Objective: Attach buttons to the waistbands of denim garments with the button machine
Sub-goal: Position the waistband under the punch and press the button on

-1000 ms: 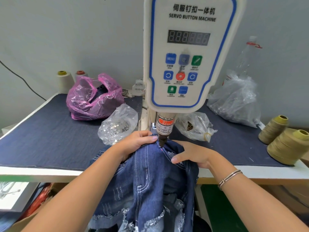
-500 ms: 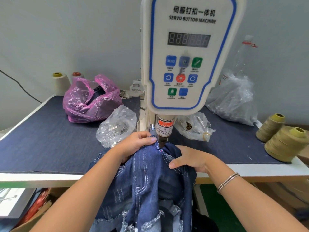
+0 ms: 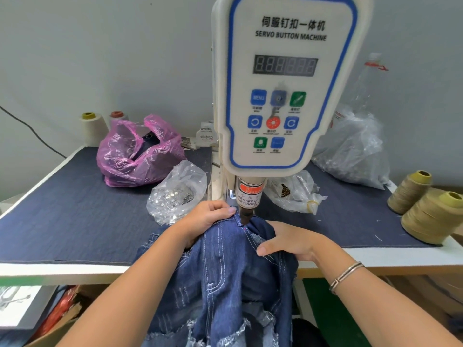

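Note:
A white servo button machine (image 3: 283, 91) stands at the table's middle, its dark punch head (image 3: 246, 214) right above the waistband of a blue denim garment (image 3: 225, 271) that hangs over the table's front edge. A small red light dot lies on the waistband just below the punch. My left hand (image 3: 203, 221) grips the waistband on the left of the punch, fingers curled over the fabric's edge. My right hand (image 3: 288, 240) holds the waistband on the right, thumb on top and fingers tucked under the cloth.
A clear bag of silver buttons (image 3: 178, 194) lies left of the machine, a pink bag (image 3: 140, 156) behind it. Clear bags (image 3: 350, 151) sit at right, with tan thread cones (image 3: 431, 211) at the right edge. The table top (image 3: 62, 216) has a dark denim cover.
Both hands keep the waistband under the punch; the right hand has slid slightly toward me along the fabric. The view shifted a little.

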Motion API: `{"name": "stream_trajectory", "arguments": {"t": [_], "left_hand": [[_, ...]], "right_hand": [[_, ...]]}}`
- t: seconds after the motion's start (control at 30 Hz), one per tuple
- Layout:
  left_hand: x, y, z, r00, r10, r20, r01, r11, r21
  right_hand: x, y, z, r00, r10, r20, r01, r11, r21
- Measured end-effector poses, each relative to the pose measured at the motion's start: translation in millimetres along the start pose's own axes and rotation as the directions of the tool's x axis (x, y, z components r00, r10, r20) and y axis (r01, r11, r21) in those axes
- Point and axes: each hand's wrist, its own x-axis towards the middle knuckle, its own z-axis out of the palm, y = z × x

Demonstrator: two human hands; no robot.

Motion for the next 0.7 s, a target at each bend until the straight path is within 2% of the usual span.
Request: {"name": "stream_trajectory", "arguments": {"t": [0.6,0.7], "left_hand": [[-1.5,-0.1,0.6,1.0,0.022,0.002,-0.022,0.999,-0.024],[-2.0,-1.3,-0.5,1.0,0.008,0.012,-0.007,0.999,-0.048]], "right_hand": [[-0.3,4.0,-6.2,1.0,-0.009,0.017,0.009,1.0,0.016],[-3.1,4.3,-8.6,0.999,0.026,-0.033,-0.023,0.995,0.099]]}}
